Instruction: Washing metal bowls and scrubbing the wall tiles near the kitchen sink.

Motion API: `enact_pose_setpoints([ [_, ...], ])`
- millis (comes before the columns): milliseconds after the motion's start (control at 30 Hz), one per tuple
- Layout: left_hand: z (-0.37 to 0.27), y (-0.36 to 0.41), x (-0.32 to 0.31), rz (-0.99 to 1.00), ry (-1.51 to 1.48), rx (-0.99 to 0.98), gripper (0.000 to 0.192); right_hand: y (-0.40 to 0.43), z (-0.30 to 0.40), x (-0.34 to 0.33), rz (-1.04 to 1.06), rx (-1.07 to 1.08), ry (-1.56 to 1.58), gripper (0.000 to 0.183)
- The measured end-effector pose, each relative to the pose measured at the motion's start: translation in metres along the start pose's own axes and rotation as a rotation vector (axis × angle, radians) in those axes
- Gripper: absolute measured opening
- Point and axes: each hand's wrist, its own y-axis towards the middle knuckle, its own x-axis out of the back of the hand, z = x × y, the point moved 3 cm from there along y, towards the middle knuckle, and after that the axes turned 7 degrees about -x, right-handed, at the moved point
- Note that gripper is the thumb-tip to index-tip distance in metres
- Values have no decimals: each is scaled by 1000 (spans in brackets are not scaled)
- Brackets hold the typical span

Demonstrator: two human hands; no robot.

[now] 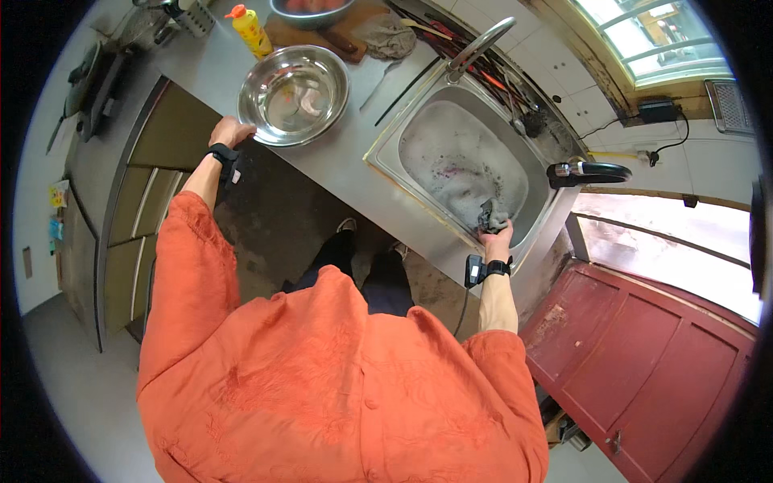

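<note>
My left hand has its fingers at the near-left rim of a shiny steel basin, which sits on the steel countertop. Pale, wet-looking bits and reflections show in the bottom of the basin. Over the near corner of the steel sink, my right hand grips a crumpled grey and black cloth. Sudsy grey water fills the sink, with dark specks floating on it. The fingers of my right hand are partly hidden by the cloth.
A curved faucet arches over the sink's back edge; a black-handled spout rises at its right corner. Behind the basin are a yellow squeeze bottle, a wooden board and a grey rag. A red cabinet stands at right.
</note>
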Motion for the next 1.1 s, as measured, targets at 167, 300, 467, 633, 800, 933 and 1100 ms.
enact_pose_setpoints([
  [167,18,5,1,-31,-342,12,27,-9,-19,-13,154,21,-21,36],
  [300,-22,-30,17,99,-1109,2,7,-7,-10,1,160,37,79,33],
  [467,-46,-76,34,-68,-1036,-116,8,-15,-10,6,222,-19,181,35],
  [633,-129,-137,44,-156,-926,-260,7,-4,1,16,307,-54,221,43],
  [800,-236,-177,10,-204,-426,-553,14,-9,6,19,307,-154,253,47],
  [933,-349,-219,-38,-513,-99,-836,25,-6,22,27,383,-237,300,46],
  [1100,-367,-209,-48,-731,-23,-829,21,-16,33,29,415,-301,291,37],
])
